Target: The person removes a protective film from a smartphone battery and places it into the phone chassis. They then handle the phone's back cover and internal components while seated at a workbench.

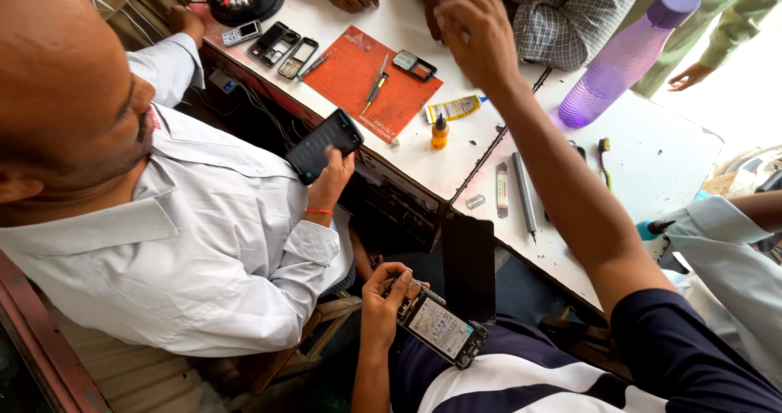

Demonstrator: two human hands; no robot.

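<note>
1. While I watched from the head camera, my left hand (381, 303) held an opened phone (441, 327) low over my lap, fingers clamped round its edge.
2. My right hand (472, 30) was raised over the white counter (407, 148), fingers bunched together; I could not tell whether they pinched anything.
3. Beside me, a person in a white shirt (212, 242) held a dark phone (323, 145).
4. An orange mat (358, 75) and a purple bottle (623, 59) lay on the counter.

glossy opened phone (441, 328), translucent plastic bottle (623, 57)
</note>
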